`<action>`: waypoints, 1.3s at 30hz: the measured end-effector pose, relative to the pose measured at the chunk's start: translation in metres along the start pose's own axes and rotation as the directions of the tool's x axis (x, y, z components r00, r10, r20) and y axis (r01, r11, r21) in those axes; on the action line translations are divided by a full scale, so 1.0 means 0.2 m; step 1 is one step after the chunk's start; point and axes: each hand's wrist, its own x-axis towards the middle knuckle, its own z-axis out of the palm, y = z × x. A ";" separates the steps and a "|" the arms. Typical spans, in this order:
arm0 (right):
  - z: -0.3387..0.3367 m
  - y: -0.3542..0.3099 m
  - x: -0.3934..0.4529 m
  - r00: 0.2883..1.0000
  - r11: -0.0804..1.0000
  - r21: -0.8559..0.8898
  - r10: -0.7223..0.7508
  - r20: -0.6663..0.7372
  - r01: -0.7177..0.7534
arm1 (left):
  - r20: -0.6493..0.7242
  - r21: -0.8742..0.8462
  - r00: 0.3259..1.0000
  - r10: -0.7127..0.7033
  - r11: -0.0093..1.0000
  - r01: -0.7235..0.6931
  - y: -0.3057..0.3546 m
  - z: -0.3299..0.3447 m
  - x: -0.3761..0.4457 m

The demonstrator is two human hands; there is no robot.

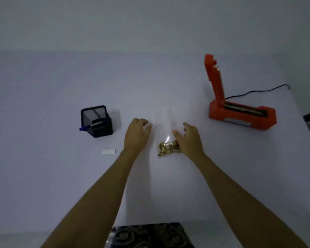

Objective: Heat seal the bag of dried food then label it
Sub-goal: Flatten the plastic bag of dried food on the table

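Note:
A clear plastic bag [166, 126] lies flat on the white table, with brown dried food [166, 148] bunched at its near end. My left hand [137, 134] hovers just left of the bag, fingers apart and holding nothing. My right hand [188, 138] is over the bag's right side, fingers spread, partly covering the food. The red heat sealer [240, 113] stands at the right with its lid raised upright. A small white label [108, 151] lies to the left of my left forearm.
A black mesh pen holder [97, 121] with a blue-capped marker [89, 126] stands at the left. The sealer's black cord [258, 91] runs off the table's right edge. A dark patterned cloth [150, 236] shows at the near edge.

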 end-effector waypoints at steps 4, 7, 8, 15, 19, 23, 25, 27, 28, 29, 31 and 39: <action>0.05 0.06 0.03 0.995 0.995 0.098 -0.026 -0.097 0.035 | -0.080 -0.091 0.996 -0.045 0.995 0.037 -0.01 0.19 -0.04; 0.08 0.11 0.02 0.986 0.985 0.158 -0.041 -0.159 0.066 | -0.180 -0.170 0.981 -0.068 0.985 0.037 -0.03 0.26 -0.06; 0.09 0.12 0.02 0.983 0.984 0.164 -0.039 -0.178 0.069 | -0.204 -0.182 0.977 -0.067 0.983 0.030 -0.04 0.27 -0.07; 0.14 0.13 -0.09 0.983 0.972 0.217 -0.047 -0.180 0.086 | -0.262 -0.204 0.962 -0.074 0.979 0.020 -0.06 0.28 -0.14; 0.13 0.11 -0.15 0.993 0.969 0.243 -0.018 -0.120 0.047 | -0.285 -0.194 0.957 -0.055 0.981 -0.001 -0.07 0.27 -0.17; 0.06 0.07 -0.13 0.984 0.988 0.137 -0.053 -0.169 0.076 | -0.328 -0.144 0.944 0.038 0.986 -0.090 -0.05 0.23 -0.20; 0.03 0.04 -0.11 0.946 0.977 0.005 -0.203 -0.254 0.211 | -0.295 -0.036 0.937 0.188 0.978 -0.208 -0.07 0.24 -0.23; 0.02 0.01 -0.08 0.867 0.911 -0.140 -0.413 -0.280 0.389 | -0.222 0.057 0.919 0.327 0.945 -0.322 -0.11 0.23 -0.23; 0.02 0.00 -0.07 0.819 0.859 -0.191 -0.511 -0.260 0.475 | -0.179 0.095 0.910 0.374 0.927 -0.362 -0.12 0.23 -0.23; 0.03 -0.01 -0.05 0.773 0.802 -0.227 -0.595 -0.219 0.553 | -0.139 0.129 0.903 0.406 0.912 -0.390 -0.14 0.24 -0.23; 0.07 -0.01 0.00 0.718 0.715 -0.246 -0.690 -0.092 0.655 | -0.082 0.191 0.889 0.451 0.882 -0.430 -0.18 0.26 -0.23; 0.12 0.01 0.10 0.722 0.666 -0.304 -0.680 0.129 0.681 | -0.008 0.239 0.848 0.531 0.824 -0.514 -0.24 0.25 -0.20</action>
